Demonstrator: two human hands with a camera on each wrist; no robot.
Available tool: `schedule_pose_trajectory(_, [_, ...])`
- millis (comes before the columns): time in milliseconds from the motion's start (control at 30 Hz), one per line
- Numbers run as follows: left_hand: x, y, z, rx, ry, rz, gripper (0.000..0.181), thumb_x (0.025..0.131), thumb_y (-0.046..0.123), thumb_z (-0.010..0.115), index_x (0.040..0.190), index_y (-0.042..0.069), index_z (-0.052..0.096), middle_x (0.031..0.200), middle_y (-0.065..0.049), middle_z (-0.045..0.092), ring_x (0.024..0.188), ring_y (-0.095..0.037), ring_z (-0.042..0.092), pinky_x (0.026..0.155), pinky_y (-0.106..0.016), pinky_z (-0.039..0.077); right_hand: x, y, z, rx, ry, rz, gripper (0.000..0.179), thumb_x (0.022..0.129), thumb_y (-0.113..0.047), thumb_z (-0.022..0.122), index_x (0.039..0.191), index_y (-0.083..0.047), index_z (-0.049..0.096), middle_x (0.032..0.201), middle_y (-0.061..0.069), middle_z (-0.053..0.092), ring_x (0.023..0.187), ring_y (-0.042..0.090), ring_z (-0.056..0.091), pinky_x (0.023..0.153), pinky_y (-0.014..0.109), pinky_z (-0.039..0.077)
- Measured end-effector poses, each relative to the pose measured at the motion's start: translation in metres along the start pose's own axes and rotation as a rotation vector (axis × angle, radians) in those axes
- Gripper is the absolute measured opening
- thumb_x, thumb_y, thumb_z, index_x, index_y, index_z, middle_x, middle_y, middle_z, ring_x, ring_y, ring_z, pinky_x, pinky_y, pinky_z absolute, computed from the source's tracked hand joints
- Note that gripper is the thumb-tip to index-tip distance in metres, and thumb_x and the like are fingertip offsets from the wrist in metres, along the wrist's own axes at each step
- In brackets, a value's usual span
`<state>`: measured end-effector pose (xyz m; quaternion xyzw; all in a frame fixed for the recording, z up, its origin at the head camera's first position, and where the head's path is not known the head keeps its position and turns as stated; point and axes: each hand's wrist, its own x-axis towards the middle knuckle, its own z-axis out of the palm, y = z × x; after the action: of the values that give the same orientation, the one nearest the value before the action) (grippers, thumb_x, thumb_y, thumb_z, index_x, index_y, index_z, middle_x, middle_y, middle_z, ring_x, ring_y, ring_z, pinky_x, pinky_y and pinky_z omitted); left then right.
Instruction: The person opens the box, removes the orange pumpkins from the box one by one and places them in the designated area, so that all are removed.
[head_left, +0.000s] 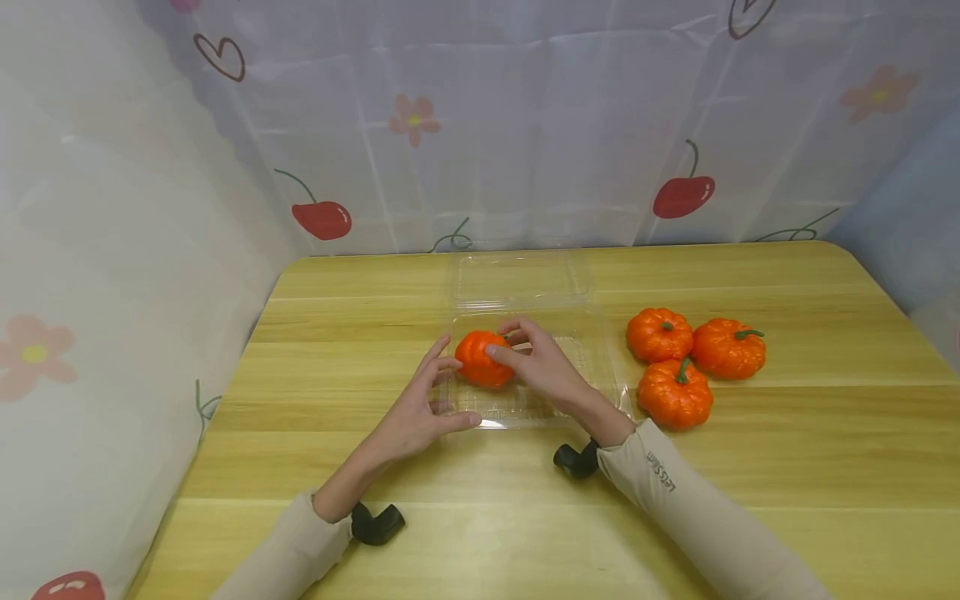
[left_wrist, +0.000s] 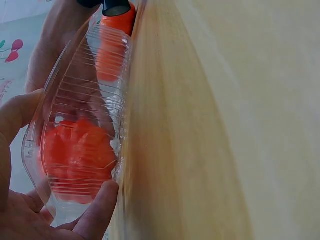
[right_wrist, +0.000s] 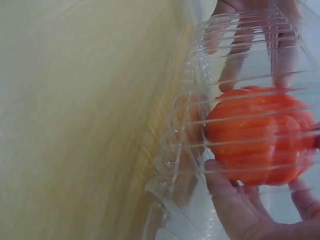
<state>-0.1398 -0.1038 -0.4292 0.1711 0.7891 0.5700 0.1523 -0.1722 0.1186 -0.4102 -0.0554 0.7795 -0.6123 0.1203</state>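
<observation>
My right hand holds a small orange pumpkin between thumb and fingers, over the left part of a clear plastic container. Through the ribbed plastic wall, the same pumpkin shows in the right wrist view with fingers on its near and far sides. My left hand spreads around the container's front left corner, its thumb at the front rim and fingertips by the pumpkin's left side. In the left wrist view, one left fingertip lies low against the container's outside.
To the container's right sit three more orange pumpkins with green stems, close together. The container's transparent lid lies folded back toward the rear table edge. A patterned curtain hangs behind the wooden table.
</observation>
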Motion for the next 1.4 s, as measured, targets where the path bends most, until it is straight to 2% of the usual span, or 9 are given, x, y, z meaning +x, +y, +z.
schedule_pose_trajectory(200, [-0.0010, 0.0007, -0.0003, -0.004, 0.000, 0.001, 0.068, 0.081, 0.019, 0.084, 0.136, 0.005, 0.047, 0.162, 0.017, 0.005, 0.141, -0.037, 0.028, 0.101, -0.051, 0.045, -0.0003, -0.0020, 0.0000, -0.014, -0.030, 0.012, 0.062, 0.094, -0.029, 0.066, 0.147, -0.009, 0.040, 0.136, 0.023, 0.051, 0.121, 0.037, 0.053, 0.094, 0.048, 0.050])
schedule_pose_trajectory(367, [-0.0009, 0.0006, -0.0004, -0.004, 0.003, 0.004, 0.067, 0.081, 0.019, 0.084, 0.135, 0.005, 0.048, 0.163, 0.015, 0.005, 0.141, -0.037, 0.029, 0.101, -0.051, 0.045, -0.0014, -0.0042, 0.0000, -0.027, -0.112, -0.007, 0.053, 0.099, -0.029, 0.059, 0.145, -0.006, 0.044, 0.126, 0.017, 0.061, 0.109, 0.029, 0.061, 0.092, 0.043, 0.051])
schedule_pose_trajectory(500, [-0.0010, 0.0007, -0.0003, -0.007, 0.003, 0.006, 0.066, 0.081, 0.019, 0.084, 0.134, 0.005, 0.048, 0.163, 0.016, 0.005, 0.141, -0.037, 0.030, 0.101, -0.050, 0.045, -0.0021, -0.0050, -0.0001, -0.051, -0.126, -0.026, 0.045, 0.100, -0.029, 0.057, 0.139, -0.006, 0.051, 0.120, 0.012, 0.063, 0.102, 0.025, 0.061, 0.090, 0.038, 0.051])
schedule_pose_trajectory(900, [-0.0003, 0.0004, -0.0011, -0.002, -0.001, 0.018, 0.065, 0.082, 0.018, 0.083, 0.135, 0.004, 0.048, 0.162, 0.016, 0.003, 0.141, -0.037, 0.029, 0.100, -0.052, 0.046, -0.0012, -0.0008, -0.0005, -0.041, -0.065, -0.049, 0.046, 0.094, -0.028, 0.065, 0.135, -0.007, 0.057, 0.122, 0.010, 0.064, 0.107, 0.025, 0.060, 0.093, 0.039, 0.050])
schedule_pose_trajectory(1133, [-0.0006, 0.0004, -0.0007, -0.001, 0.000, 0.011, 0.066, 0.081, 0.021, 0.084, 0.135, 0.006, 0.048, 0.161, 0.020, 0.004, 0.140, -0.036, 0.031, 0.101, -0.052, 0.045, -0.0027, 0.0005, -0.0011, -0.033, -0.041, -0.065, 0.046, 0.093, -0.025, 0.067, 0.134, -0.006, 0.058, 0.124, 0.009, 0.064, 0.109, 0.026, 0.060, 0.093, 0.039, 0.050])
schedule_pose_trajectory(1367, [0.0002, 0.0003, -0.0005, 0.001, -0.006, 0.020, 0.066, 0.082, 0.021, 0.083, 0.135, 0.004, 0.047, 0.162, 0.016, 0.004, 0.140, -0.036, 0.032, 0.101, -0.053, 0.045, -0.0049, -0.0018, -0.0025, -0.077, -0.015, -0.066, 0.045, 0.090, -0.025, 0.071, 0.131, -0.010, 0.061, 0.126, 0.006, 0.063, 0.117, 0.028, 0.055, 0.095, 0.045, 0.048])
schedule_pose_trajectory(1400, [-0.0009, 0.0050, -0.0002, 0.000, -0.008, 0.015, 0.066, 0.082, 0.018, 0.082, 0.135, 0.003, 0.046, 0.163, 0.014, 0.004, 0.139, -0.037, 0.032, 0.101, -0.053, 0.044, -0.0053, -0.0022, -0.0028, -0.085, -0.008, -0.066, 0.045, 0.090, -0.025, 0.071, 0.131, -0.010, 0.062, 0.127, 0.005, 0.063, 0.117, 0.028, 0.054, 0.094, 0.045, 0.048])
